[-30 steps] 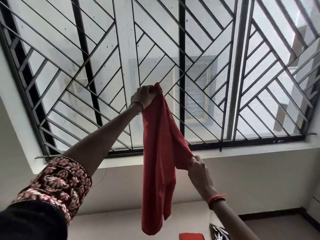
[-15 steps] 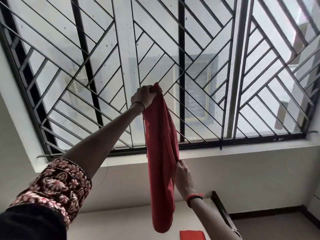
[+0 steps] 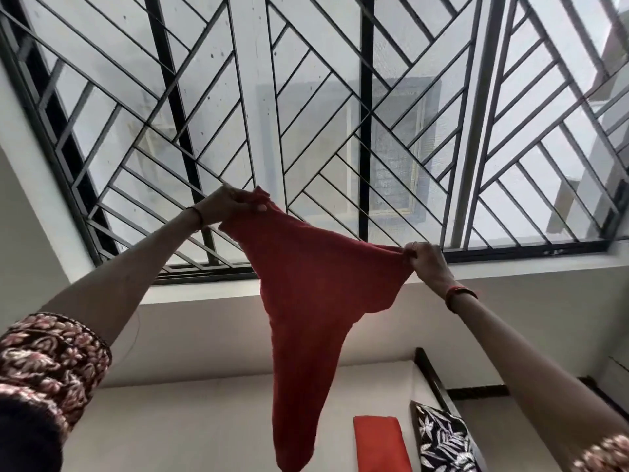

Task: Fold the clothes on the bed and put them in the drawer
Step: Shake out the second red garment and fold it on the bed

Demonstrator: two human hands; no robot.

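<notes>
A red garment hangs in the air in front of the window, stretched along its top edge and tapering down to a narrow end. My left hand pinches its upper left corner, held higher. My right hand grips the upper right corner, a little lower. Below, a folded red-orange cloth lies flat on the pale bed. No drawer is in view.
A large window with a black diagonal grille fills the upper view, with a white sill below it. A black and white leaf-print cushion sits at the bed's right side beside a dark bed frame rail.
My right hand slid from the garment's middle up and out to the right, taking its other top corner. The cloth went from hanging bunched to spread wide. My left hand dropped slightly.
</notes>
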